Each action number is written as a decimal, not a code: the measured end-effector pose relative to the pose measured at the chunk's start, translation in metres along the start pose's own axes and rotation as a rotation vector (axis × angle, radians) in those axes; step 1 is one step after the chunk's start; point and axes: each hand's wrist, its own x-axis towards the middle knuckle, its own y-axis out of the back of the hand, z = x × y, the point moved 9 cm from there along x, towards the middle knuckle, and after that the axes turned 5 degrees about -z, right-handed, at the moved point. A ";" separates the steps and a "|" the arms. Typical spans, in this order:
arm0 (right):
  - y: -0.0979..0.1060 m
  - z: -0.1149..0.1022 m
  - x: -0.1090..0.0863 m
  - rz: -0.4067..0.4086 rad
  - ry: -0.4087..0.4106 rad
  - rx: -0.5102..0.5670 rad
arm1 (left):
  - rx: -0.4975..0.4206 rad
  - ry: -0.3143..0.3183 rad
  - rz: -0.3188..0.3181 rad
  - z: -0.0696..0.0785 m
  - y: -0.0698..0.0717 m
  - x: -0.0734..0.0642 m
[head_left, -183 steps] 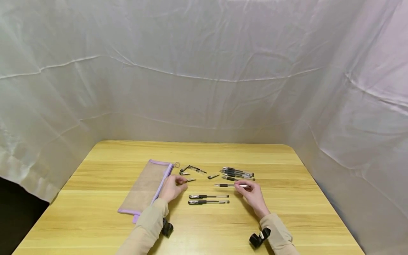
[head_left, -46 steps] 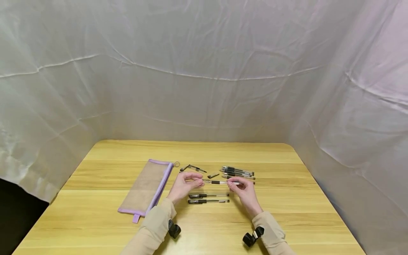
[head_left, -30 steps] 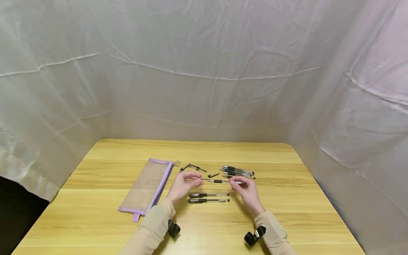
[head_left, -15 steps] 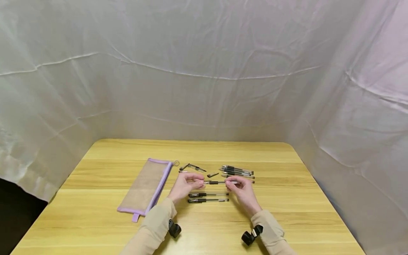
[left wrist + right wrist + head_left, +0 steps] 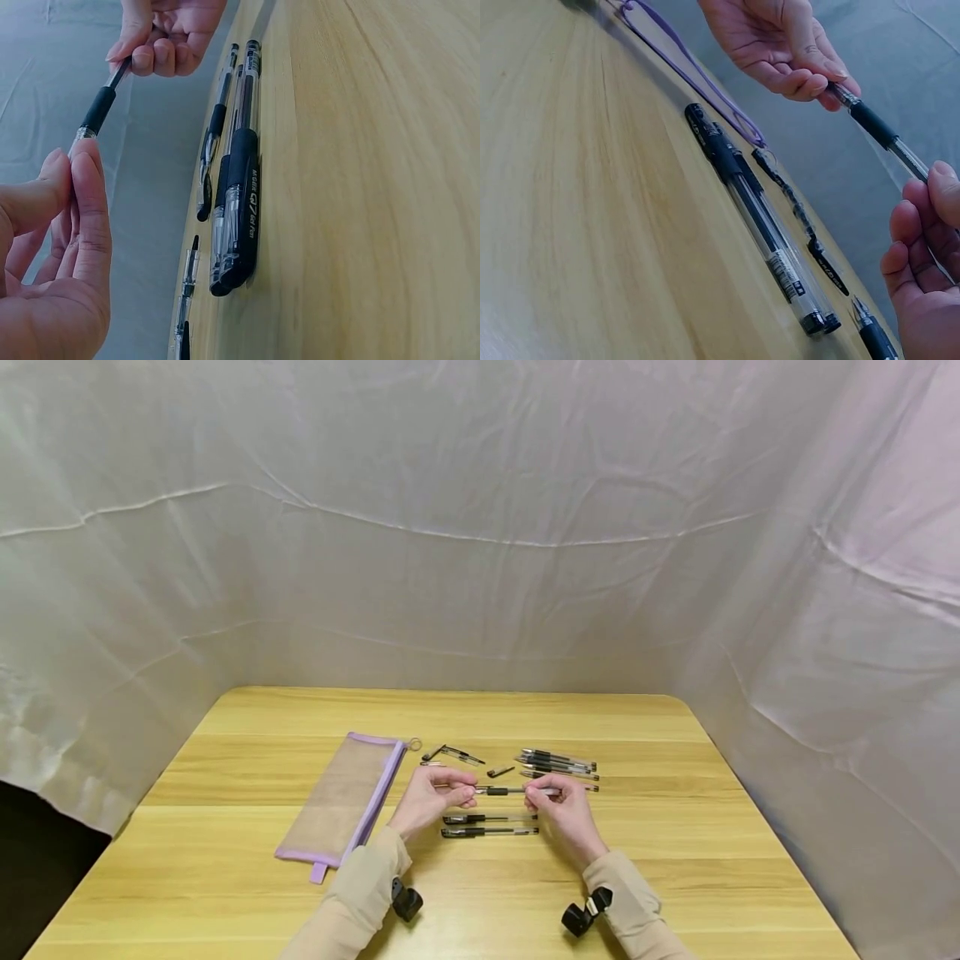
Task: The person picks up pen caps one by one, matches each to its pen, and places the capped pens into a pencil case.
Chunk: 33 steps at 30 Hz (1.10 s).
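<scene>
Both hands have drawn closer together since the first head frame: the right hand [image 5: 562, 810] has come toward the desk's left edge, and the left hand [image 5: 433, 796] has moved away from that edge, so that one gel pen [image 5: 497, 792] now spans the two. In the head view the pen lies level above the middle of the desk [image 5: 495, 902], its dark grip bare between the hands. Left fingers are clamped on its tip end; right fingers pinch the barrel, the rear end showing past them. Closer to the near edge, two capped pens [image 5: 468, 832] lie parallel, caps toward the left edge. Nearer the right edge rests a group of uncapped pens [image 5: 558, 764], tips toward the left edge. Loose caps [image 5: 501, 772] lie between these and the lilac-trimmed mesh pouch [image 5: 337, 802], which is toward the left edge.

From the left wrist, the left thumb and fingers press together on the pen's clear front end; whether a cap sits inside them cannot be told. The pen is slanted in this view.

From the right wrist, right thumb and fingers close around the barrel, and the capped pens lie side by side on the desk.
</scene>
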 end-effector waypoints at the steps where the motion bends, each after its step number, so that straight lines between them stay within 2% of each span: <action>1: -0.001 0.000 0.000 -0.002 0.002 0.004 | -0.002 0.001 0.003 0.000 0.000 0.000; 6: -0.005 0.004 0.001 0.001 -0.027 0.037 | 0.000 0.021 0.023 -0.001 0.003 -0.002; 11: -0.006 0.006 0.001 0.017 -0.070 0.065 | 0.020 -0.006 0.017 0.000 0.004 -0.003; 23: -0.008 0.004 0.002 -0.018 -0.090 0.016 | 0.074 -0.052 0.019 0.000 0.004 -0.004; 30: -0.012 -0.003 0.003 -0.120 -0.077 -0.048 | 0.186 -0.047 0.040 0.009 0.010 -0.007; 33: -0.007 -0.001 0.002 -0.121 -0.076 -0.099 | 0.246 -0.053 0.063 0.010 0.016 -0.006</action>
